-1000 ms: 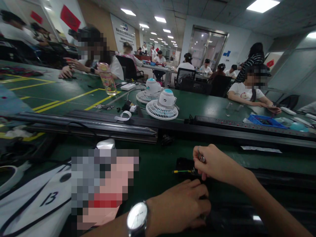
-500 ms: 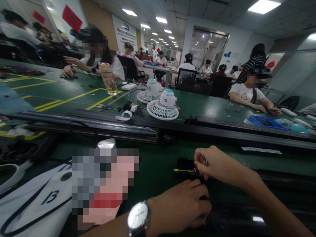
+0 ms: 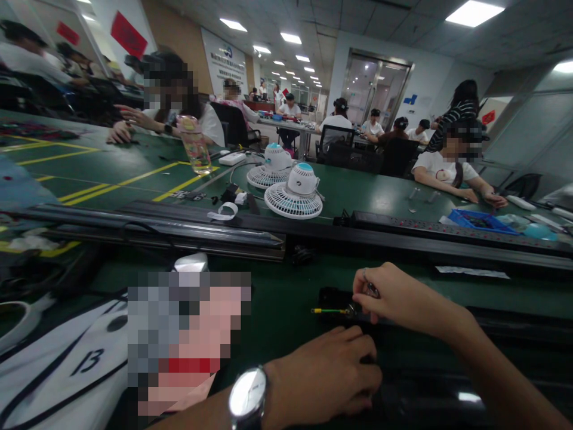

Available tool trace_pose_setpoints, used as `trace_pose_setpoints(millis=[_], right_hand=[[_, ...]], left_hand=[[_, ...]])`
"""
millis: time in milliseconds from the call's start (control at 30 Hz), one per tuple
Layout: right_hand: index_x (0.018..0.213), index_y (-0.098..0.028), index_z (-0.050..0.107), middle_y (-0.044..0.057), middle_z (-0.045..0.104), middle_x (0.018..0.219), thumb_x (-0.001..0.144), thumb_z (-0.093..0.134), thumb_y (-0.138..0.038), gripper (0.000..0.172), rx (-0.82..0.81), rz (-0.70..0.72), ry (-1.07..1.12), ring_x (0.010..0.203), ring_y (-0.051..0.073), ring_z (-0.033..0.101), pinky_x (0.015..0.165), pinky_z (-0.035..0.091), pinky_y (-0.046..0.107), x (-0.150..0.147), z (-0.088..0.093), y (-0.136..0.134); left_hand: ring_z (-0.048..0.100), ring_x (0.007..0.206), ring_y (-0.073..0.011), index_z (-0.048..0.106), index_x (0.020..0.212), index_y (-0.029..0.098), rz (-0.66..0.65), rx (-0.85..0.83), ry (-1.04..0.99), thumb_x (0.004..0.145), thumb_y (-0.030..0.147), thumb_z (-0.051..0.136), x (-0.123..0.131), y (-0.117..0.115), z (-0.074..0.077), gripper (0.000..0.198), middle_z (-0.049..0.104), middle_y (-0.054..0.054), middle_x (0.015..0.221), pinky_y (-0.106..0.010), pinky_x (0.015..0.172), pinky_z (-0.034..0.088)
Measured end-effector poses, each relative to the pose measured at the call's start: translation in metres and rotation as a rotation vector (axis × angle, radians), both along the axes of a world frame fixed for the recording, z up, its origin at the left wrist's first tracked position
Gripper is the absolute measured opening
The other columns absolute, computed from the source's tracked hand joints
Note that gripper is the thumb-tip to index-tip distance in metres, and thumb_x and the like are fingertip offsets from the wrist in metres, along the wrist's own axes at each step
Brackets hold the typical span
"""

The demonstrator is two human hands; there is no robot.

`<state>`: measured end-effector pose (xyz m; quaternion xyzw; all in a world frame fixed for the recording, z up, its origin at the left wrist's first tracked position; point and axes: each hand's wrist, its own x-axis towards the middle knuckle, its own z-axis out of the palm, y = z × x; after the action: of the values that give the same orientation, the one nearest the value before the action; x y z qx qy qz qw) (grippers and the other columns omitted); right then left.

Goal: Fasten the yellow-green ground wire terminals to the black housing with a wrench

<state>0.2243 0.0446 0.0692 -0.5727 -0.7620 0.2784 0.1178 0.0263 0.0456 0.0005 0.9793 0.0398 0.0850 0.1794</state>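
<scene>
Green tabletop [image 3: 277, 298], yellow-green wire [image 3: 333, 310] beyond left hand [image 3: 324, 373] (its grip unclear), beside right hand [image 3: 380, 294] pinching shiny metal piece [image 3: 372, 290]

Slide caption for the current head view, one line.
Right hand pinching a small metal piece near a green-yellow wire; left hand alongside, white fans beyond.

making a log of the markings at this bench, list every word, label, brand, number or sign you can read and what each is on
"13" or possibly "B": black, on the white black-lined piece at lower left; the strokes sit too close to be sure.
Wall sign: logo and rows of lettering, too blurred to read.
Large red poster: markings unreadable.
Nearer fan: small dark mark, too small to read.
Watch: dial unreadable.
</scene>
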Motion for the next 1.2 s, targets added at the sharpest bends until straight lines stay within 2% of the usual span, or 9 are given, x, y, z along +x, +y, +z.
trace_pose_setpoints(millis=[400,700,1200], right_hand=[[0.088,-0.017,0.069,0.0,0.071,0.07,0.092,0.057,-0.02,0.013,0.053,0.077,-0.087,0.064,0.015,0.064,0.055,0.04,0.023,0.001,0.007,-0.003],[0.101,-0.019,0.074,0.0,0.075,0.074,0.095,0.058,-0.024,0.017,0.002,0.143,-0.086,0.066,0.014,0.069,0.058,0.045,0.022,0.011,0.002,-0.001],[0.104,-0.016,0.076,0.003,0.078,0.081,0.095,0.061,-0.026,0.02,-0.057,0.194,0.008,0.073,0.016,0.073,0.064,0.05,0.023,0.021,0.004,0.006]], left_hand=[[0.057,0.102,-0.0214,0.066,0.095,0.02,-0.005,-0.009,-0.029,0.09,0.027,0.071,0.0,0.0,-0.002,0.009,0.063,-0.005,0.113,-0.033,0.087,0.047],[0.057,0.103,-0.0218,0.066,0.096,0.02,-0.007,-0.002,-0.017,0.09,0.026,0.071,0.001,0.001,-0.002,0.01,0.062,-0.005,0.113,-0.034,0.089,0.047],[0.056,0.105,-0.021,0.066,0.095,0.021,0.006,-0.019,-0.024,0.09,0.027,0.071,0.0,0.0,-0.002,0.009,0.062,-0.005,0.115,-0.034,0.092,0.045]])
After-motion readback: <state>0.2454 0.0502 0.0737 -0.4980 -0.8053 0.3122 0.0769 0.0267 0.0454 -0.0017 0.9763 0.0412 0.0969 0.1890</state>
